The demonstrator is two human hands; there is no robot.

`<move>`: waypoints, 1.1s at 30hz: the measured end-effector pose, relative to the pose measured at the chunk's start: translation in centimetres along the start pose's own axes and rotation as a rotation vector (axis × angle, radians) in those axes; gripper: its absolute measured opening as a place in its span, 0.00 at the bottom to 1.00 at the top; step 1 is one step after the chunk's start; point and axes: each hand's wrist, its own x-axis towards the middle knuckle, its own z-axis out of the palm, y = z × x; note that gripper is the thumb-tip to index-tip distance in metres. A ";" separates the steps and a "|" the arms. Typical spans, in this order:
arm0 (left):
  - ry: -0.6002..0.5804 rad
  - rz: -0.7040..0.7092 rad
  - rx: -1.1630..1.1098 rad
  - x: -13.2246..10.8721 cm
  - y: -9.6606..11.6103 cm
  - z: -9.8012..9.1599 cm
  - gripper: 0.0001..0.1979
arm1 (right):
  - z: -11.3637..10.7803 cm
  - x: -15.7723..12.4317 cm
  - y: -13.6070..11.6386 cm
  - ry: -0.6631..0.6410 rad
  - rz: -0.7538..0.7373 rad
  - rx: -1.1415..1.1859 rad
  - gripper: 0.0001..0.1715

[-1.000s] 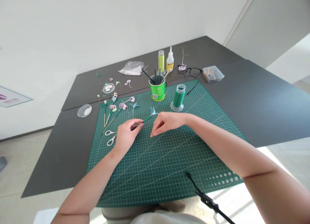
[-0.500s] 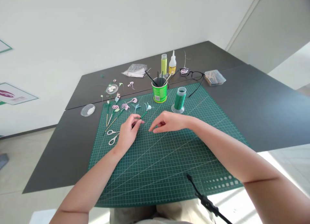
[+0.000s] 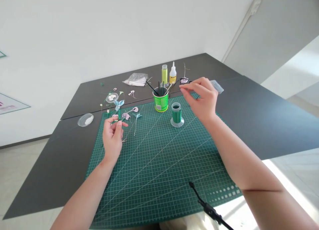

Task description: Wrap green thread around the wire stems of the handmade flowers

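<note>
The left hand (image 3: pixel 113 135) pinched the blue flower (image 3: pixel 119 105), long axis toward twelve, nine o'clock from the right hand's (image 3: pixel 203 99) narrowed fingers.

A person's left hand (image 3: pixel 113 137) holds a blue flower (image 3: pixel 119 105) upright by its green stem (image 3: pixel 119 114), between 8 and 9 o'clock from a spool of green thread (image 3: pixel 177 115) on a green cutting mat (image 3: pixel 154 170). The right hand (image 3: pixel 203 99) hovers at 2 o'clock from the spool, its fingertips drawn together; whether they grip anything cannot be made out. A green cup (image 3: pixel 161 104) stands at 10 o'clock, a yellow-labelled bottle (image 3: pixel 172 76) at 12; another blue flower (image 3: pixel 137 115) lies at 9.
</note>
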 end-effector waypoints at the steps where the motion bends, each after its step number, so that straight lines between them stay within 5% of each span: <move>1: 0.010 0.001 -0.012 0.1 0.0 -0.1 0.14 | -0.2 0.2 0.2 0.009 0.058 0.018 0.11; 6: 0.060 0.021 -0.041 0.5 0.2 -0.4 0.13 | -1.3 0.8 0.5 0.023 0.359 0.224 0.23; 10: 0.087 0.035 -0.048 0.7 0.3 -0.5 0.13 | -2.1 1.1 0.8 -0.085 0.445 0.385 0.29; 20: 0.074 0.034 -0.060 0.8 0.1 -0.3 0.13 | -2.4 1.2 1.5 -0.190 0.490 0.567 0.31; 33: 0.078 0.022 -0.100 1.3 -0.3 -0.2 0.15 | -3.3 1.6 -1.4 -0.487 0.450 0.716 0.29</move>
